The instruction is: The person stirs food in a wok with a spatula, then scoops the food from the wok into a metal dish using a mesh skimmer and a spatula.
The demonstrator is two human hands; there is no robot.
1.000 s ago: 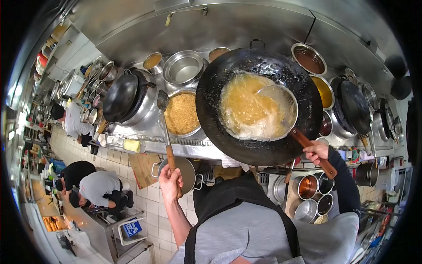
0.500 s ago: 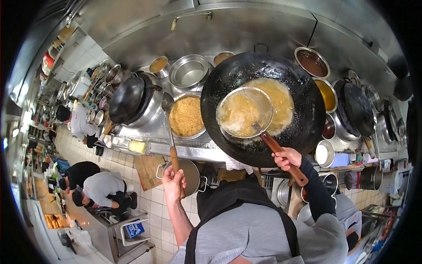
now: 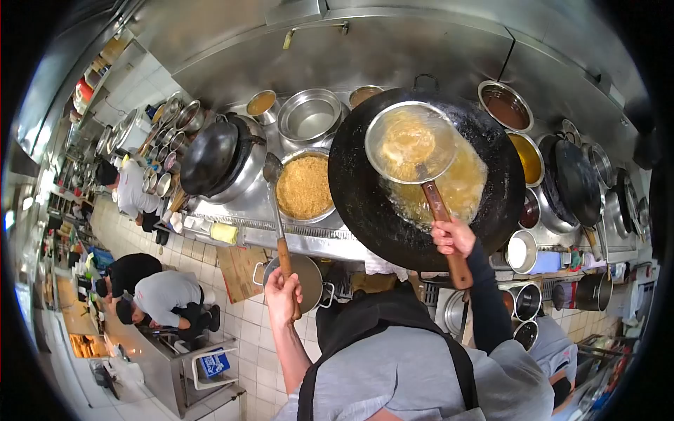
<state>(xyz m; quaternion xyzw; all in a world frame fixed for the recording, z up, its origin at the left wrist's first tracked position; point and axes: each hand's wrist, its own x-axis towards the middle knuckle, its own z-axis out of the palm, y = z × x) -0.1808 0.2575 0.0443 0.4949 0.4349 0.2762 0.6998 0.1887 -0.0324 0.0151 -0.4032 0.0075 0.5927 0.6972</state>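
Note:
My right hand (image 3: 453,238) is wrapped round the wooden handle of a round mesh strainer (image 3: 411,144). Pale golden food bits lie in the mesh, which is over the upper part of a big black wok (image 3: 361,228). Below and beside the strainer, bubbling yellow oil (image 3: 467,182) shows in the wok. In my left hand (image 3: 283,291) is the wooden handle of a ladle (image 3: 274,200), its bowl up beside a metal basin of golden fried rice-like food (image 3: 305,186). The ladle is outside the wok.
A metal pot (image 3: 309,116) stands behind the basin. Bowls of brown sauce (image 3: 505,107) and yellow liquid (image 3: 524,158) are right of the wok. A lidded black wok (image 3: 209,156) stands left. A stockpot (image 3: 300,281) is below the counter. Other people (image 3: 167,298) bend at the lower left.
My right hand has raised the strainer out of the oil, up and slightly to the right. The ladle in my left hand has hardly moved; the whole view has shifted slightly.

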